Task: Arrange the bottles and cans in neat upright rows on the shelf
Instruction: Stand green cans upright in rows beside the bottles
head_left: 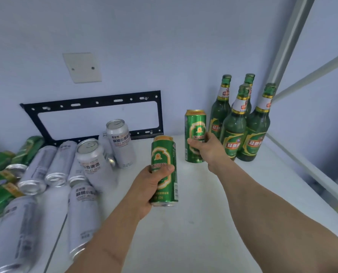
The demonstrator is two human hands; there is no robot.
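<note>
two upright green cans (164, 170) beside four standing green bottles (241, 123)

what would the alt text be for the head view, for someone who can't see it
Each hand holds an upright green can over a white shelf: the right hand sets its can beside four standing green bottles, the left hand holds its can nearer. Left, silver cans and more green ones lie mostly toppled.

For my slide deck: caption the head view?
Both hands hold upright green cans, the right can beside four standing green bottles; silver cans lie toppled.
</note>
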